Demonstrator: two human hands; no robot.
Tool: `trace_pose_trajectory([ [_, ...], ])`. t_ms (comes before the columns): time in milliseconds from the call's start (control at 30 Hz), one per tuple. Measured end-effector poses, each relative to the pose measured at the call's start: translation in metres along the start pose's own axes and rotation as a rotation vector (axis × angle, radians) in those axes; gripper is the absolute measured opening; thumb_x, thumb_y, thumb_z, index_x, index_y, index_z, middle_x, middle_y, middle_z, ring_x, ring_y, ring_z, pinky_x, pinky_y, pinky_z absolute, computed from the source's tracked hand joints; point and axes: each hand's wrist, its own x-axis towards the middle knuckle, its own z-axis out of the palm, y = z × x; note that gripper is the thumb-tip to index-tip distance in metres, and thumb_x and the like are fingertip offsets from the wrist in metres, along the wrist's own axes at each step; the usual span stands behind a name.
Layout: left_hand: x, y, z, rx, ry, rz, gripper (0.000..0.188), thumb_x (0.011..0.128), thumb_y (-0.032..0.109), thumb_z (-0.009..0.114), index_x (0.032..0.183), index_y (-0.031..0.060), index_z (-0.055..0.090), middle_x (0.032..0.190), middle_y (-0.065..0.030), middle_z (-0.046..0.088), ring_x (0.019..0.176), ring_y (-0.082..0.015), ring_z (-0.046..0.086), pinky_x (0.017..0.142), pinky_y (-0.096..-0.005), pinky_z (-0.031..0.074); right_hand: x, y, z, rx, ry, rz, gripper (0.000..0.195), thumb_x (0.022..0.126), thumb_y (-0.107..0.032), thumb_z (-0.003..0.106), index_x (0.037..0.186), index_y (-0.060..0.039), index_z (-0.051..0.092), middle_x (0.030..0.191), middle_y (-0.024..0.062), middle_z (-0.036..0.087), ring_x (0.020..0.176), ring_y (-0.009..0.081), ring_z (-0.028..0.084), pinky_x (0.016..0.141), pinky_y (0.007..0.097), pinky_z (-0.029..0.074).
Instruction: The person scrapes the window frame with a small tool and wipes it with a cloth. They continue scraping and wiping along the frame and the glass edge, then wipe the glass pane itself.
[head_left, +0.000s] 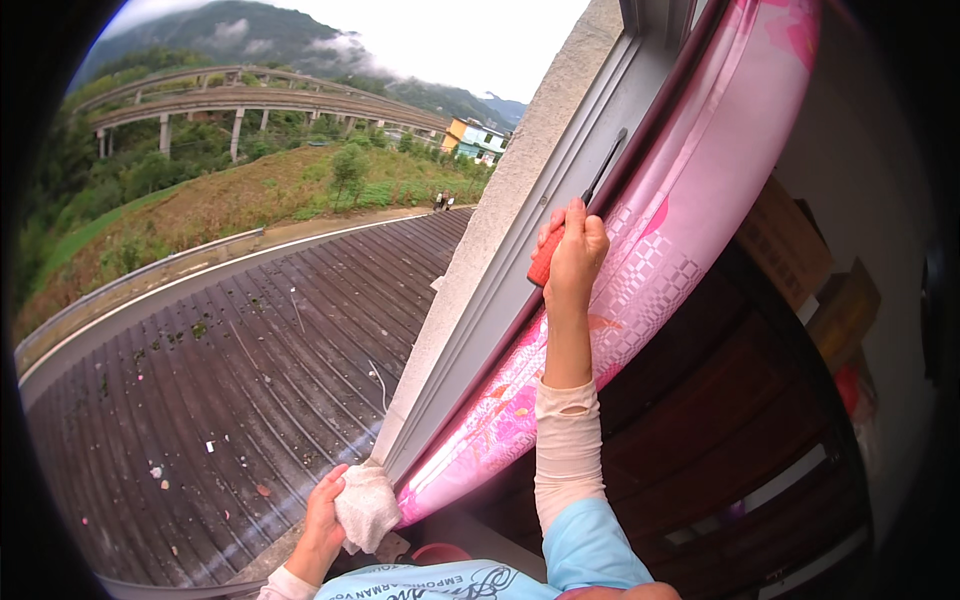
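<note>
My right hand (576, 251) grips the red handle (541, 262) of a screwdriver. Its dark shaft (606, 163) points away from me over the grey metal window track (517, 262); whether the tip touches the track I cannot tell. Lower down, my left hand (322, 517) holds a bunched, off-white cloth (367, 508) at the near end of the sill. Along the inner side of the track runs a dark red edge (517, 322), and against it lies a pink patterned, shiny cover or padding (660, 255), close beside my right wrist.
Outside the rough concrete ledge (487, 210) a corrugated metal roof (247, 390) lies below, with bits of litter on it. Indoors, on the right, are cardboard boxes (787, 240) and dark wooden furniture (697, 390). A pinkish-red basin rim (441, 553) shows below the sill.
</note>
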Motion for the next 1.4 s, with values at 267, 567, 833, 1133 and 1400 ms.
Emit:
trace_pose_trajectory([
  [267,0.006,-0.004,-0.005,0.007,-0.041,-0.009,0.036,0.093,0.005,0.047,0.128,-0.0005,0.042,0.121,-0.0217,0.056,0.111,-0.0366,0.059,0.094,-0.0530,0.050,-0.002,0.000,-0.005,-0.069,-0.002,0.028,0.036,0.100,-0.026,0.050,0.070,-0.0084,0.039,0.067,0.0049,0.053,0.048,0.0125,0.051,0.036,0.0276,0.041],
  [567,0.008,-0.006,-0.009,0.000,-0.027,-0.037,0.037,0.093,0.005,0.047,0.129,-0.0005,0.043,0.122,-0.0223,0.056,0.110,-0.0361,0.059,0.095,-0.0513,0.050,-0.014,0.007,-0.009,-0.085,0.002,-0.002,0.038,0.100,-0.026,0.050,0.069,-0.0094,0.036,0.068,0.0049,0.053,0.048,0.0127,0.051,0.037,0.0274,0.040],
  [833,0.008,-0.005,-0.007,-0.003,-0.018,-0.028,0.036,0.093,0.005,0.045,0.128,-0.0003,0.044,0.121,-0.0222,0.056,0.110,-0.0351,0.059,0.095,-0.0503,0.050,-0.022,0.015,-0.010,-0.085,0.014,0.036,0.036,0.100,-0.025,0.050,0.070,-0.0090,0.036,0.068,0.0054,0.053,0.048,0.0133,0.051,0.037,0.0282,0.040],
  [1133,0.010,-0.006,-0.005,-0.009,-0.027,-0.030,0.035,0.093,0.005,0.046,0.127,-0.0006,0.045,0.121,-0.0218,0.057,0.110,-0.0349,0.059,0.095,-0.0496,0.050,0.011,-0.003,-0.004,-0.038,-0.013,-0.013,0.036,0.099,-0.027,0.051,0.071,-0.0092,0.038,0.069,0.0052,0.054,0.049,0.0126,0.052,0.036,0.0284,0.041],
  [1400,0.010,-0.003,-0.009,0.013,-0.017,-0.031,0.037,0.093,0.006,0.047,0.129,0.0008,0.043,0.121,-0.0212,0.057,0.111,-0.0358,0.058,0.095,-0.0509,0.050,0.035,-0.027,0.004,-0.085,-0.007,-0.063,0.034,0.099,-0.023,0.050,0.071,-0.0087,0.038,0.069,0.0064,0.054,0.048,0.0144,0.051,0.037,0.0294,0.042],
])
